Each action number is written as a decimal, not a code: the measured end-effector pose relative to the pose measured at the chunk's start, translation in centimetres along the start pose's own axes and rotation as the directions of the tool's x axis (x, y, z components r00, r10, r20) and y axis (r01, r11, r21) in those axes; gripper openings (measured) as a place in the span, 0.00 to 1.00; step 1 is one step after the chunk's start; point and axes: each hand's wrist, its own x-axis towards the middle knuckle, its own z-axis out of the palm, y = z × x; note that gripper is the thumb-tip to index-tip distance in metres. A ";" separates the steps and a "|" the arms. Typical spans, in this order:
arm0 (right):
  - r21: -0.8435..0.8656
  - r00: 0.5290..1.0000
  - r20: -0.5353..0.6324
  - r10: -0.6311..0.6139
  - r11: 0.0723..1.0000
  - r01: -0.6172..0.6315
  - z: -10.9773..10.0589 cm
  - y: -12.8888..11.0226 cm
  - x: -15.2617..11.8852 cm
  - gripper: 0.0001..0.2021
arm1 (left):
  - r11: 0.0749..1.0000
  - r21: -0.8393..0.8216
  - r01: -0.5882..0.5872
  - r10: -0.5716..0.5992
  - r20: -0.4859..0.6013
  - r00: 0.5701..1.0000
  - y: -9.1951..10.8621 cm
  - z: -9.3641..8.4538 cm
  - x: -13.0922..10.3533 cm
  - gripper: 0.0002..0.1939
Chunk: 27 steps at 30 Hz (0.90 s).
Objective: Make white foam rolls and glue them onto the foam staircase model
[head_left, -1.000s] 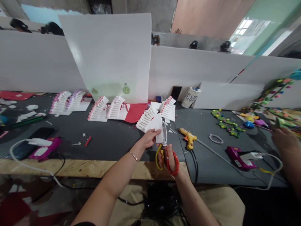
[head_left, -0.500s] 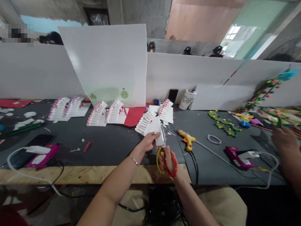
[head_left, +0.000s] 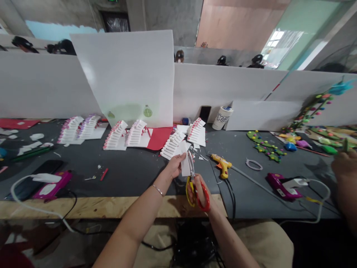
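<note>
My left hand (head_left: 176,166) pinches a white piece of card (head_left: 185,168) by its left side, above the front of the table. Scissors (head_left: 203,196) with one red and one yellow handle are in my right hand (head_left: 196,185), fingers through the loops. Their blades point away from me along the card's right edge. Just beyond the card lies a white piece with a curved row of sticks (head_left: 173,144), partly covered by it. Another such row, with red tips (head_left: 196,128), stands behind, and white paper scraps (head_left: 201,158) lie to the right.
A yellow glue gun (head_left: 223,165) with a cable lies to the right, near a grey ring (head_left: 254,165) and a magenta power strip (head_left: 283,186). More stick rows (head_left: 115,134) and red paper (head_left: 160,137) are at left. Another person's hand (head_left: 344,163) is at far right.
The card has turned and shifted slightly left in my left hand. The scissor blades have come away to its right edge. The other person's hand has moved right.
</note>
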 end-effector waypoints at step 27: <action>0.038 1.000 -0.004 -0.022 0.999 0.022 0.1 -1.8 0.5 0.30 | 0.999 0.052 0.005 -0.006 0.016 1.000 0.0 0.7 -0.7 0.12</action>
